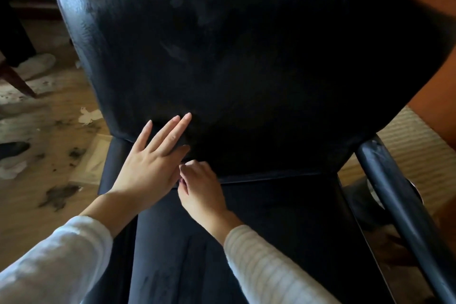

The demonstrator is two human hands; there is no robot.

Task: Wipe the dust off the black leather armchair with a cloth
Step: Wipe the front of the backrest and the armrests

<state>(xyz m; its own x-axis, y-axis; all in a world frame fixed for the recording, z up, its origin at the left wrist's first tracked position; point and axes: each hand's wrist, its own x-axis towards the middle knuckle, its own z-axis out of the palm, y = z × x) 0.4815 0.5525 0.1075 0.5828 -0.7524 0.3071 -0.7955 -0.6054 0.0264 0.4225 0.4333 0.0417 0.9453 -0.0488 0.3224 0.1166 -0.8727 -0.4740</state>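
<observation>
One view only, head-worn, wide-angle. Looked forward and steeply down onto the armchair (271, 131), very near: backrest (246, 57) filled upper frame, seat (283, 229) ran off bottom edge. Left hand (148, 168) and right hand (201, 187) sat near centre, sleeves (271, 269) entering from below. Floor (32, 205) at left margin; lines bowed toward edges.

Black leather armchair (246, 69) stands upright (dust-smudged, glossy).

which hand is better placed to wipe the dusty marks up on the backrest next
Probably the left hand: it lies flat on the lower backrest, fingers straight, pointing up towards the dusty marks. The right hand is curled at the seat crease. No cloth shows clearly.
</observation>
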